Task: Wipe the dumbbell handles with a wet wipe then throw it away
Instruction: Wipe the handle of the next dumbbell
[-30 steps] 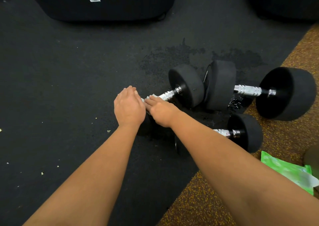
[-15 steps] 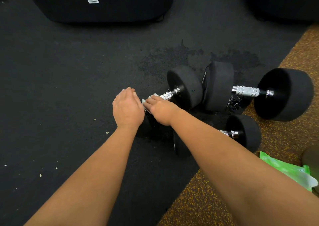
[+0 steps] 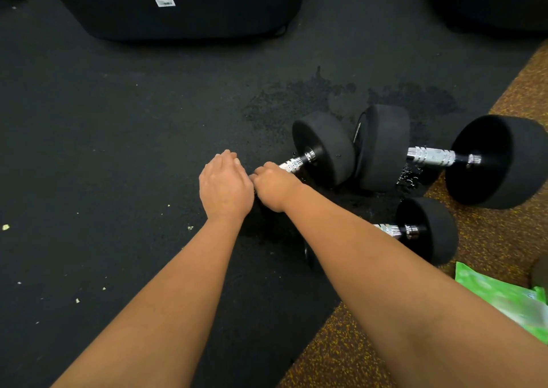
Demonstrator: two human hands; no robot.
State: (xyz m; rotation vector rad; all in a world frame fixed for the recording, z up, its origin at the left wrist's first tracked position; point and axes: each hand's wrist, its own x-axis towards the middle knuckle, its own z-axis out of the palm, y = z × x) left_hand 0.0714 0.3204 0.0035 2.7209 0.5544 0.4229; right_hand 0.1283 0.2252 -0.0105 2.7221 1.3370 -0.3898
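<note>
right hand [image 3: 274,186] was curled round the handle [image 3: 292,165] of the left dumbbell [image 3: 323,147] on the floor [image 3: 118,150], likely mid-wipe. wet wipe hidden under the fingers, can't confirm. left hand [image 3: 225,186] lay fingers-together over the hidden left end, probably to stop it rolling. green wipe pack [image 3: 504,298] near right.

Moderately bright, even light is falling from overhead, and shadows are showing only faintly against the black mat [image 3: 118,156]. Small highlights are glinting on the dumbbell handle [image 3: 293,164]. The wide lens is bending the edges, and the green packet [image 3: 501,298] is blurring at lower right
</note>
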